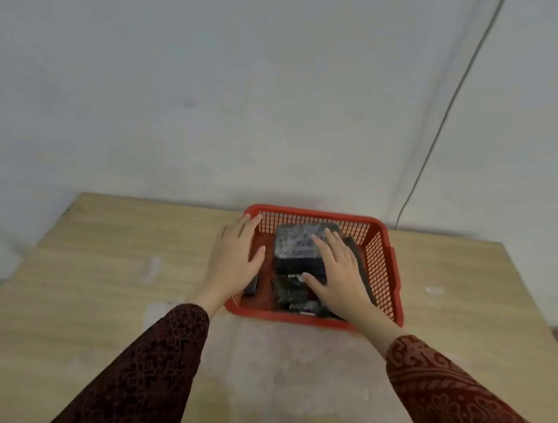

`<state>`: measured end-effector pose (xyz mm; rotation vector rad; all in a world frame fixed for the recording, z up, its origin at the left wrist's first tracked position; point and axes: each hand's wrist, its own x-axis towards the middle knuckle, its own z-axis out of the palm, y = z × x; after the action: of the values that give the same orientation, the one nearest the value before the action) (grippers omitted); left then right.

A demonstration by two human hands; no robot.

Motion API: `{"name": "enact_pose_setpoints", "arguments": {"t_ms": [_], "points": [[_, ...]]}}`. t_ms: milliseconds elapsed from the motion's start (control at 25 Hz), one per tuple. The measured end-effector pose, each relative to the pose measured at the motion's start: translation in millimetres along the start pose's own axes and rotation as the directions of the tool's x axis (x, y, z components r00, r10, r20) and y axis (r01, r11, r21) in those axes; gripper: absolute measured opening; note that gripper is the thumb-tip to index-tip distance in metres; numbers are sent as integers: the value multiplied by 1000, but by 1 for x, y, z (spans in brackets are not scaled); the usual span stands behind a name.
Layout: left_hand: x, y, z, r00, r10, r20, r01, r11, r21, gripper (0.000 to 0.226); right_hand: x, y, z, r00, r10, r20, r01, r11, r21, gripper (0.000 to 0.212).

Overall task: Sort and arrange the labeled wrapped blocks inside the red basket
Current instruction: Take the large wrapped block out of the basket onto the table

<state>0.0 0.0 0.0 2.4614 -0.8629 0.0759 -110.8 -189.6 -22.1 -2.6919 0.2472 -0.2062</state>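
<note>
Lying flat and open-fingered on the large wrapped block (296, 244) at the back of the red basket (386, 274), right hand (339, 276); steadying its left wall, left hand (236, 258), gripping nothing; smaller blocks (291, 292) in front, labels probably unreadable, risking missorting.

A pale wooden tabletop (110, 262) with whitish worn patches stands against a plain grey-white wall (215, 84). On the right, a thin dark cable (455, 92) runs down the wall toward the tabletop's far edge. The light is soft and even.
</note>
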Motion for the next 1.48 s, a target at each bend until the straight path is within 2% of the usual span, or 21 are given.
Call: {"name": "enact_pose_setpoints", "arguments": {"t_ms": [160,320,440,560,640,760,840,920,1000,1080,1160,1240,1400,1480], "points": [[-26,-20,29,992,-127,-4,127,990,-67,55,-33,4,35,994,45,98,-51,997,66,61],[-39,-34,54,997,-78,16,79,996,-41,51,-40,14,40,997,43,71,-54,984,168,49],[-46,-39,66,998,-68,-1,68,997,-27,47,-26,15,37,989,6,146,-37,976,216,42],[-50,-40,71,996,-76,-46,75,997,-7,46,-2,16,37,939,-44,341,0,992,128,56],[-51,-40,72,995,-72,-66,71,997,-13,47,16,15,42,886,-19,463,33,999,-23,67],[-51,-40,72,995,-70,-74,68,997,-24,48,30,10,51,866,11,499,124,964,-235,64],[-51,-41,73,994,-86,-72,83,996,-44,50,32,9,54,878,-3,479,133,962,-237,58],[-52,-40,73,993,-94,-72,89,994,-69,51,32,10,51,880,-5,475,59,993,-99,50],[-52,-40,72,993,-93,-80,85,992,-92,50,34,12,45,873,42,485,-105,989,104,37],[-52,-40,73,992,-92,-82,83,991,-106,48,38,15,39,858,140,494,-314,905,287,32],[-53,-41,73,992,-91,-83,82,991,-107,45,40,19,34,826,198,528,-449,797,404,38],[-53,-41,73,993,-93,-76,85,991,-102,42,39,21,31,821,177,542,-474,741,476,38],[-54,-41,74,993,-88,-79,81,992,-97,37,34,23,30,836,134,532,-467,682,563,21],[-54,-42,74,992,-91,-84,83,992,-95,36,33,22,27,840,116,531,-442,715,542,16]]}}
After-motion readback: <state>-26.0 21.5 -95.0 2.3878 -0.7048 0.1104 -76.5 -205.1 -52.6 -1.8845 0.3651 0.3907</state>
